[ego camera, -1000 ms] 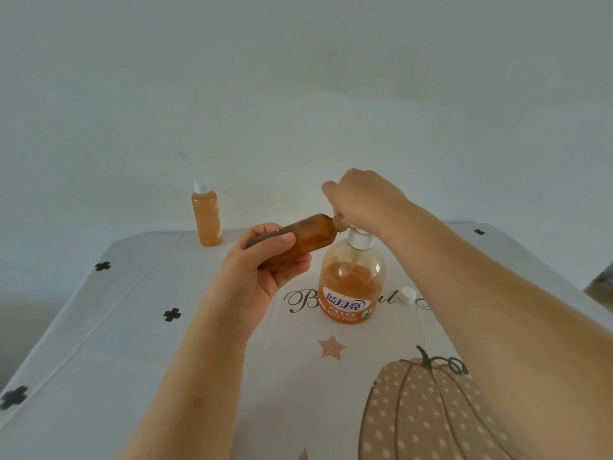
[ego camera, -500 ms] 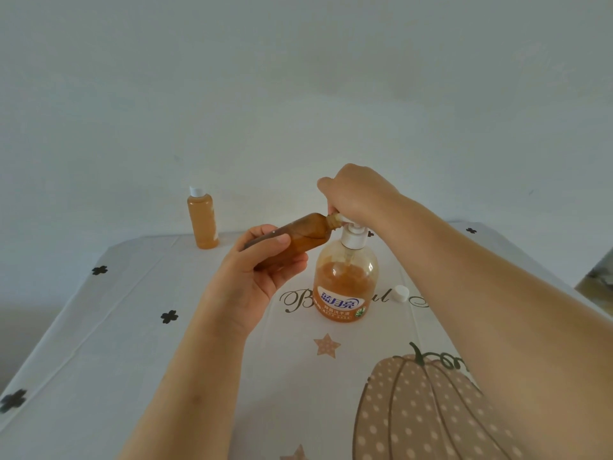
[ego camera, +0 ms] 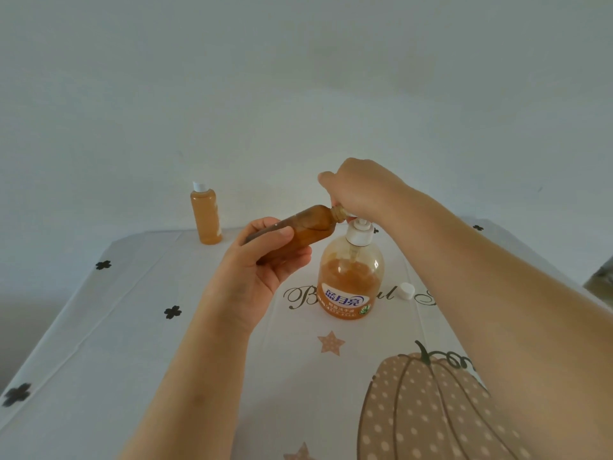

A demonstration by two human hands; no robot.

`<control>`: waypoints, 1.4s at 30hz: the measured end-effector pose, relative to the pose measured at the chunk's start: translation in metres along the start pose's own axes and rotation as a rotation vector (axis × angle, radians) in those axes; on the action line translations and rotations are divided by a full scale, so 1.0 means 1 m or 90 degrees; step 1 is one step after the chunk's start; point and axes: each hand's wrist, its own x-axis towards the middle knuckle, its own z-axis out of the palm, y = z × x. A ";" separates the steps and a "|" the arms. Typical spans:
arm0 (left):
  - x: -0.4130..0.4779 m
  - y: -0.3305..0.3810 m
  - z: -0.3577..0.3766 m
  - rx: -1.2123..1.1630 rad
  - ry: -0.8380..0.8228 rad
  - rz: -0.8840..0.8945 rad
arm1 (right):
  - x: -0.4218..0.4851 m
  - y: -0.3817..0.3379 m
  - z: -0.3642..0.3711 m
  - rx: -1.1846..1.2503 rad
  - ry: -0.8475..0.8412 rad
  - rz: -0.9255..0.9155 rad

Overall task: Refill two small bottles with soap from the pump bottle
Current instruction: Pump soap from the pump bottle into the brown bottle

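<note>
**Pale wall, printed tabletop, both hands at the pump bottle**

From the head view we see a plain pale wall behind a tabletop (ego camera: 99,327) under a white cloth printed with a pumpkin, stars and dark clovers. The pump bottle (ego camera: 350,280) stands upright near the middle, roughly half full of orange soap. Our right hand (ego camera: 360,190) sits on top of it, its grip curled down over the pump, which it hides. Our left hand (ego camera: 262,263) holds a small bottle (ego camera: 310,224) tilted almost level. Its grip wraps the body, and the uncapped neck reaches just under the right hand. A second small bottle (ego camera: 206,217), capped and nearly full, stands upright at the far left by the wall. A loose white cap (ego camera: 406,291) lies just right of the pump bottle.
</note>
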 end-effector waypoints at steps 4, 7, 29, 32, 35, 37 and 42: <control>0.001 0.000 0.000 0.024 0.017 -0.001 | 0.004 0.005 0.009 0.004 0.009 -0.002; 0.001 -0.001 0.000 0.026 0.022 -0.009 | 0.007 0.006 0.011 0.005 0.012 0.010; -0.004 0.000 0.006 -0.001 0.007 -0.006 | 0.003 0.003 -0.005 -0.063 0.005 -0.051; -0.004 0.000 0.006 0.002 0.008 -0.005 | 0.003 0.003 -0.003 -0.041 -0.001 -0.046; -0.002 0.000 0.005 0.011 0.014 -0.005 | 0.004 0.007 0.001 -0.032 0.003 -0.045; -0.001 -0.001 0.004 0.021 0.025 -0.005 | 0.006 0.009 0.006 -0.030 0.015 -0.042; 0.001 -0.001 0.001 0.047 0.028 -0.001 | 0.010 0.013 0.013 -0.010 0.031 -0.034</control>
